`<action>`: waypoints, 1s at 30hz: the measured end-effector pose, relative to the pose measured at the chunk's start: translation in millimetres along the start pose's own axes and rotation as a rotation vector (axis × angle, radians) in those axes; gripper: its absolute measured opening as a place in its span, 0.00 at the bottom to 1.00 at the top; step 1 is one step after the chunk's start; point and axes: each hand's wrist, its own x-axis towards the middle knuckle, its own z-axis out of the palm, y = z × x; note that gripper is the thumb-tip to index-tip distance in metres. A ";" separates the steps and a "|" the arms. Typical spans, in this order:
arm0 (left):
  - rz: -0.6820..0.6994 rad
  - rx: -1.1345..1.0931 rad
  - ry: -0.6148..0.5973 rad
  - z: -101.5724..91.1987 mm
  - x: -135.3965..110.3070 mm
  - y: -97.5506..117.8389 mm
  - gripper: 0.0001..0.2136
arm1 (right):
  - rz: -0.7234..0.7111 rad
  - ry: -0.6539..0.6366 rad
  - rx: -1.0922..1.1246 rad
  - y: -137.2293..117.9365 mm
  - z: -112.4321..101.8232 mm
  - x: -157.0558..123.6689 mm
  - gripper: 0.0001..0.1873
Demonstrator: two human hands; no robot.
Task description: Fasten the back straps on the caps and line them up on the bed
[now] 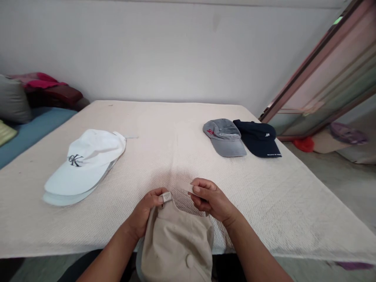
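Note:
A beige baseball cap (176, 239) is at the table's front edge, its back opening facing away from me and its top button toward me. My left hand (147, 208) grips the left side of that opening, thumb and fingers closed beside a small buckle tab (167, 196). With thumb and index finger, my right hand (214, 200) pinches the loose end of the cap's pale strap (185, 187), held above the cloth. The strap end is apart from the buckle tab. The cap's brim is mostly hidden beneath the crown.
White caps (85, 156), one stacked on another, lie at the left of the cloth-covered table (164, 137). A grey cap (225, 137) and a navy cap (260, 138) sit side by side at the back right. Behind stands a wall (164, 55).

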 end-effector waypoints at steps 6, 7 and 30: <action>0.002 -0.042 -0.016 2.6 0.4 -3.7 0.05 | 0.023 -0.096 -0.013 2.7 -1.2 -0.9 0.12; 0.007 -0.049 -0.002 2.7 0.4 -4.7 0.05 | 0.030 -0.121 -0.027 3.4 -1.6 -1.2 0.12; 0.012 0.066 0.067 3.9 2.3 -5.5 0.08 | 0.011 -0.160 -0.365 -3.9 -3.5 -5.4 0.13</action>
